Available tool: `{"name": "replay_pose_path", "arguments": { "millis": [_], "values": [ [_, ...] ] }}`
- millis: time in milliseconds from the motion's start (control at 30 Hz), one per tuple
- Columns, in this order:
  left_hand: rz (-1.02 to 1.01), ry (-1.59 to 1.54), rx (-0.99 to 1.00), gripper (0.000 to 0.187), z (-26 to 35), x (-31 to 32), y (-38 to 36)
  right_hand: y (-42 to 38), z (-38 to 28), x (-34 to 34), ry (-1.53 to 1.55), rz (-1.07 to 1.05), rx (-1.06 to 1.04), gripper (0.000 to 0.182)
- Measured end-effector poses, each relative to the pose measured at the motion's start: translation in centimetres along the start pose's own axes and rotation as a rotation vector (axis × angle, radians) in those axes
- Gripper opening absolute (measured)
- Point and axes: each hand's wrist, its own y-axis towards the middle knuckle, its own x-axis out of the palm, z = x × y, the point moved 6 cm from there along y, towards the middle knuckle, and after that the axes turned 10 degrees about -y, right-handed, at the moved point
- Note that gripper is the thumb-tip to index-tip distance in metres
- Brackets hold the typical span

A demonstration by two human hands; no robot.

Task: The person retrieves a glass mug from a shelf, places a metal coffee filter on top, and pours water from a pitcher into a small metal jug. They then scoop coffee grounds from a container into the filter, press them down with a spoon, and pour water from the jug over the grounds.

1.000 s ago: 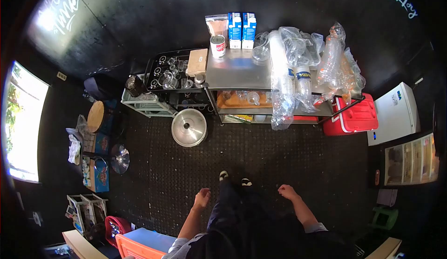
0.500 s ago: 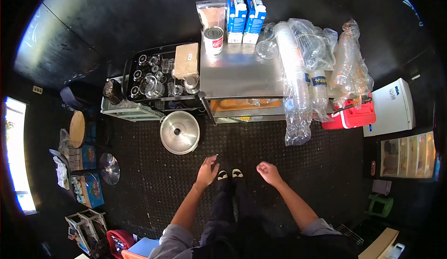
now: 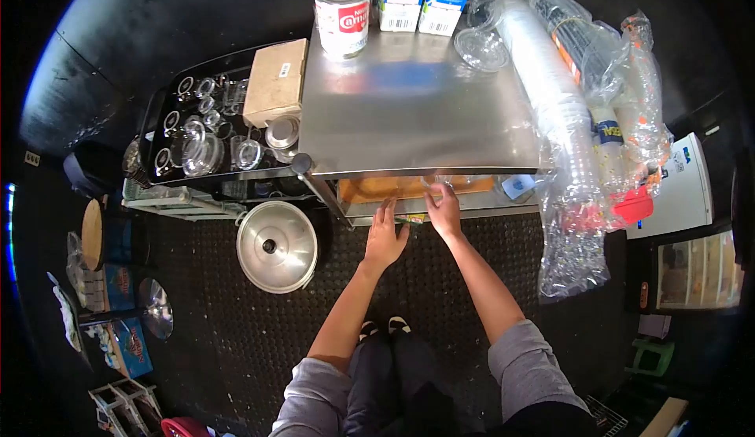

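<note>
Advanced toward the lower shelf (image 3: 481, 206): my left hand (image 3: 385, 240), fingers spread, and my right hand (image 3: 445, 211), curled, grip indiscernible, both best kept low beneath the worktop (image 3: 417, 119).

A long orange-brown tray (image 3: 363, 191) lies flat, left to right, on the low shelf (image 3: 481, 203) under the shiny surface (image 3: 417, 123), partly hidden.

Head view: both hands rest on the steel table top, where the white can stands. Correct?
Not the hands: the head view shows the left hand and right hand below the front edge of the steel table top, near the shelf underneath. The white can does stand on top.
</note>
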Motion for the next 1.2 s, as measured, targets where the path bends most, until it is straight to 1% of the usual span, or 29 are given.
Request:
{"name": "replay_pose_path", "arguments": {
  "millis": [33,67,100,167,200,267,367,400,467,500,567,600,633,700,733,767,800,833,867,900,933,967,1033,1067,1100,1133,1167,1200],
  "values": [
    [0.025,-0.001,0.018,0.062,-0.4,0.5,0.9,1.0,-1.1,-0.2,-0.042,0.13,-0.127,0.029],
    [-0.004,-0.017,-0.012,0.063,-1.1,1.1,1.8,1.7,-2.3,-0.5,-0.085,0.26,-0.255,0.036],
    [-0.007,-0.017,-0.005,0.063,-1.7,1.6,2.6,2.4,-2.8,-0.4,-0.085,0.267,-0.253,0.036],
    [0.057,-0.014,0.09,0.063,-2.3,2.1,3.8,3.7,-4.2,1.0,-0.347,0.101,-0.305,0.052],
    [0.054,-0.012,0.094,0.063,-2.5,2.3,4.2,4.3,-4.4,1.4,-0.346,0.106,-0.301,0.052],
    [0.065,-0.095,0.072,0.062,-2.9,2.3,4.4,5.2,-4.2,3.1,-0.354,-0.09,-0.19,0.059],
    [0.082,-0.135,0.113,0.06,-3.2,1.9,4.0,5.9,-3.5,4.8,-0.424,-0.057,-0.225,0.057],
    [0.089,-0.131,0.111,0.06,-3.6,1.9,3.7,6.0,-3.2,5.2,-0.42,-0.06,-0.231,0.057],
    [0.112,-0.193,0.065,0.058,-4.4,1.8,3.1,6.1,-3.0,5.1,-0.383,0.0,-0.274,0.056],
    [0.117,-0.19,0.063,0.058,-4.3,1.5,2.7,6.0,-2.9,4.9,-0.38,-0.003,-0.278,0.056],
    [0.078,-0.257,-0.051,0.06,-4.4,1.1,1.8,5.4,-2.9,4.6,-0.353,-0.075,-0.284,0.055],
    [0.084,-0.253,-0.049,0.06,-4.1,0.8,1.3,4.6,-3.7,3.5,-0.308,-0.071,-0.204,0.055],
    [0.118,-0.259,-0.045,0.059,-4.0,0.6,0.5,3.8,-3.8,3.2,-0.303,-0.072,-0.21,0.055],
    [0.159,-0.258,-0.041,0.057,-3.3,0.0,-1.3,2.1,-4.3,1.5,-0.332,0.025,-0.269,0.057],
    [0.13,-0.333,-0.151,0.058,-3.6,0.2,-2.2,0.9,-5.7,-0.1,-0.268,0.134,-0.378,0.061],
    [0.099,-0.408,-0.263,0.058,-3.7,0.3,-3.3,-0.3,-6.5,-1.2,-0.261,0.134,-0.384,0.061],
    [0.067,-0.376,-0.247,0.057,-4.1,0.4,-4.2,-1.4,-7.0,-2.6,-0.188,0.134,-0.35,0.062],
    [0.074,-0.371,-0.246,0.057,-2.7,-0.4,-5.2,-2.7,-7.2,-3.8,-0.116,0.13,-0.314,0.063],
    [-0.011,-0.427,-0.351,0.06,-1.8,-0.7,-6.3,-3.9,-7.5,-4.8,-0.081,0.123,-0.29,0.064],
    [-0.095,-0.485,-0.457,0.062,-0.7,-0.8,-7.4,-5.0,-7.5,-5.7,0.055,0.048,-0.207,0.063],
    [-0.17,-0.525,-0.507,0.063,0.4,-1.3,-8.4,-6.4,-8.2,-7.1,0.101,0.036,-0.176,0.063],
    [-0.16,-0.524,-0.502,0.063,1.8,-2.3,-9.5,-7.8,-9.0,-8.5,0.148,0.024,-0.147,0.063],
    [-0.351,-0.652,-0.601,0.068,6.4,-3.6,-12.4,-10.6,-11.0,-10.9,0.28,0.026,-0.118,0.061],
    [-0.377,-0.698,-0.665,0.069,9.0,-4.6,-13.7,-12.3,-11.9,-12.2,0.496,-0.065,0.002,0.059],
    [-0.402,-0.742,-0.725,0.071,11.7,-5.6,-14.9,-13.7,-13.3,-13.7,0.565,-0.1,0.042,0.058],
    [-0.369,-0.81,-0.726,0.072,13.7,-6.2,-15.8,-15.0,-14.9,-15.2,0.716,-0.138,0.11,0.056],
    [-0.322,-0.892,-0.729,0.069,15.9,-6.8,-16.4,-16.1,-16.6,-16.6,0.867,-0.177,0.174,0.054],
    [-0.284,-0.994,-0.686,0.068,18.5,-7.7,-16.7,-17.1,-18.0,-18.0,0.962,-0.19,0.181,0.052]
  ]
}}
